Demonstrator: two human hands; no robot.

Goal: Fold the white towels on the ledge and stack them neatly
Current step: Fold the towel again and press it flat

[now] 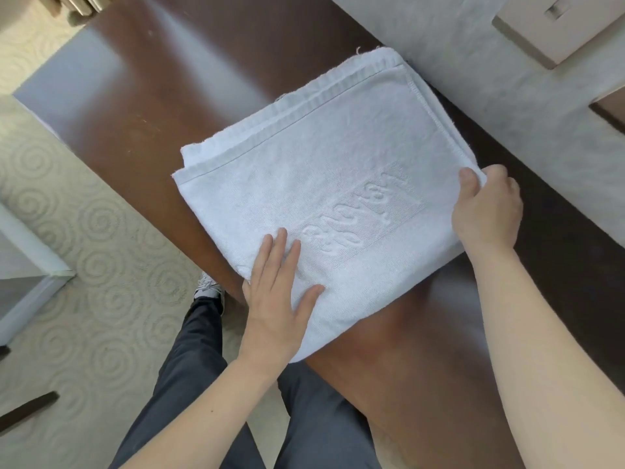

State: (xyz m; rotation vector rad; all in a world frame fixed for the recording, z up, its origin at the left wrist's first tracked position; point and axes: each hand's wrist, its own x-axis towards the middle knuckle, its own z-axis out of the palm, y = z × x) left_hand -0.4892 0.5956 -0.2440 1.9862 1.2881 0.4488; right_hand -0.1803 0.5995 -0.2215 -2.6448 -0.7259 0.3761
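Note:
A white towel (324, 170) with an embossed panel lies folded in layers on the dark brown wooden ledge (145, 72). Its near corner hangs slightly over the ledge's front edge. My left hand (275, 299) lies flat on the towel's near left part, fingers straight and pressing down. My right hand (487, 211) grips the towel's right edge, thumb on top and fingers curled under the fold.
A pale textured wall (473, 62) runs along the ledge's far side, with a beige box (554, 25) mounted at top right. Swirl-patterned carpet (84, 248) lies to the left below the ledge. My legs and one shoe (209, 289) stand at the ledge's front.

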